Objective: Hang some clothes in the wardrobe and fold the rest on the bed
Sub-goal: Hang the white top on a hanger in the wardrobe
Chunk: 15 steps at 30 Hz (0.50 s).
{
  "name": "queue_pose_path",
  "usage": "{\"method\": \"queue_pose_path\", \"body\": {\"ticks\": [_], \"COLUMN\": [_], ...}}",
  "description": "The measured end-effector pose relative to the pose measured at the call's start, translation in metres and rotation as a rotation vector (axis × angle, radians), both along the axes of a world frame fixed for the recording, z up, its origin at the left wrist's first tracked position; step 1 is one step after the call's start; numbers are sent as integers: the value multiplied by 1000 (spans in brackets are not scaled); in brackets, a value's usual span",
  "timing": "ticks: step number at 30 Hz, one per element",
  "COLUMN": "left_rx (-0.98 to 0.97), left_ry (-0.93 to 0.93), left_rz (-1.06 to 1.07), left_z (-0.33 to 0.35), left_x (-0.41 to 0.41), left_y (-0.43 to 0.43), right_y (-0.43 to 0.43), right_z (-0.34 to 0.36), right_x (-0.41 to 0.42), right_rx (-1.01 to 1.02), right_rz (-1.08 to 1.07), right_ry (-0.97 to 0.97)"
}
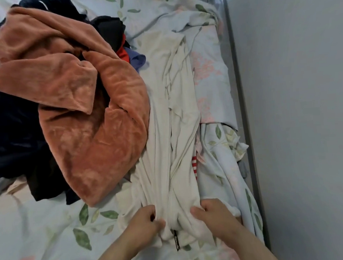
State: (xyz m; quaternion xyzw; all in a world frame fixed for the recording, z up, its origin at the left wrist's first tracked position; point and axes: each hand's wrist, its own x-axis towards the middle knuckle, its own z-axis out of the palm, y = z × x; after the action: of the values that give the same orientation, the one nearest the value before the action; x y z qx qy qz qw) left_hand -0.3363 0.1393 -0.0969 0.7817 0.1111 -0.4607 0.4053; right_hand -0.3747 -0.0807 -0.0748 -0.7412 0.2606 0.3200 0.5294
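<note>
Dark clothes [10, 127] and an orange fleece [90, 122] are heaped on the bed [42, 234]. Beside them lies a white garment [172, 129], stretched lengthwise; the left hand [146, 221] and right hand [212, 213] pinch its near end with curled fingers.

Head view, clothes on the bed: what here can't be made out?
- Dark clothes: mostly buried under the pink fleece and cut by the left edge; how many there are is unclear.
- Red striped item: only a sliver shows beside the white zip garment.
- Label by the zip: too small to read.
- Fingertips of left hand and right hand: tucked into the white fabric.
- Wardrobe: out of frame.
</note>
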Motion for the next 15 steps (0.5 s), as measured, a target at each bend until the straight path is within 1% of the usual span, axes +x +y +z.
{"method": "queue_pose_path", "body": {"ticks": [2, 4, 7, 8, 9, 11, 13, 15], "left_rx": [-18, -5, 97, 98, 79, 50, 87, 127], "left_ry": [13, -51, -333, -392, -407, -392, -412, -499], "left_rz": [-7, 22, 193, 219, 229, 229, 201, 159], "left_z": [8, 12, 5, 1, -3, -6, -11, -17], "left_x": [7, 28, 78, 95, 109, 133, 146, 152], "left_y": [-2, -10, -23, -28, -34, -50, -63, -69], "right_y": [0, -3, -4, -5, -4, -1, 3, 3], "right_z": [6, 11, 14, 12, 10, 3, -9, -23], "right_x": [6, 30, 84, 105, 124, 158, 179, 194], "right_rx": [20, 0, -49, -61, -68, -99, -184, -222], "right_rz": [-82, -159, -337, -358, -358, -339, -340, -373], "right_ry": [17, -70, -198, -218, -240, -276, -291, -289]}}
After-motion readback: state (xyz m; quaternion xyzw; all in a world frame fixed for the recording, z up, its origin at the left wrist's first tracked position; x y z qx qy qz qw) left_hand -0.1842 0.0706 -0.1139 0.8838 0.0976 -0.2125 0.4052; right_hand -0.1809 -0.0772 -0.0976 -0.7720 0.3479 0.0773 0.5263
